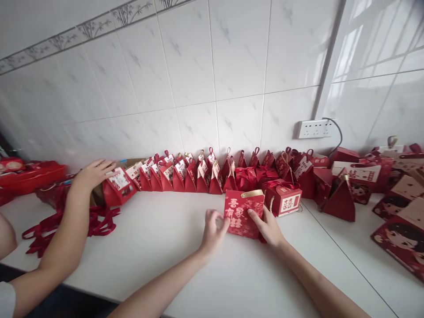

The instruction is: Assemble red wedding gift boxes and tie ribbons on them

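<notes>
A small red gift bag with gold characters and a gold handle stands on the white counter in front of me. My left hand has curled fingers pinching the bag's left edge. My right hand grips its right side, thumb on the front face. Behind the bag a row of several small red triangular gift boxes lines the tiled wall.
Another person's arm comes in from the left, with a hand on a red box at the row's end. Red ribbons lie at left. Larger red boxes crowd the right. A wall socket sits above them.
</notes>
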`<control>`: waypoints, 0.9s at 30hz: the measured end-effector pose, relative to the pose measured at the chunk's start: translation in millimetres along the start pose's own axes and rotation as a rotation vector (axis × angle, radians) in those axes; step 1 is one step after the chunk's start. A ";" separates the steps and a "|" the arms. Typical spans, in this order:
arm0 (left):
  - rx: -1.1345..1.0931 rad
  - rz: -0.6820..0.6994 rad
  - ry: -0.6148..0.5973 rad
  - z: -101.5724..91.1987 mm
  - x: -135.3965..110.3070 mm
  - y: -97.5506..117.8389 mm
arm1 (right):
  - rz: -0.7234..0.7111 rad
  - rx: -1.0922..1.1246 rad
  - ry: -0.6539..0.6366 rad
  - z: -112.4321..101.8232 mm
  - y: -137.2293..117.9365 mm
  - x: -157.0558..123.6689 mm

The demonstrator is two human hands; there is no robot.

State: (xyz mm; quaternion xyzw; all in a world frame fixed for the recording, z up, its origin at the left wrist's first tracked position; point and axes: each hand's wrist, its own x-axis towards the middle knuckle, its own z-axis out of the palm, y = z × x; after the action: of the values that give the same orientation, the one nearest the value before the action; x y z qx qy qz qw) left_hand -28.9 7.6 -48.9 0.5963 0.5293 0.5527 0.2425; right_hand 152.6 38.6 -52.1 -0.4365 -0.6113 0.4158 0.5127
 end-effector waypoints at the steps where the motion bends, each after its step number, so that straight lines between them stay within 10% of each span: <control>1: -0.021 -0.004 0.081 9.4 11.0 -1.5 | -0.010 0.002 0.002 -2.2 -0.9 0.5; 16: -0.095 0.113 -0.419 12.5 16.1 16.9 | -0.316 -0.008 0.278 -5.9 -34.3 -10.0; 27: -0.088 0.185 -0.486 9.9 10.9 21.6 | -0.338 -0.058 0.311 -10.0 -52.6 -14.1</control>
State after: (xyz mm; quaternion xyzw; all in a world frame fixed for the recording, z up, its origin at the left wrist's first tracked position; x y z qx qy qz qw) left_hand -13.9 13.4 -28.3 0.7464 0.3741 0.4356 0.3365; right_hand 158.3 11.3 -4.2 -0.4012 -0.6013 0.2340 0.6502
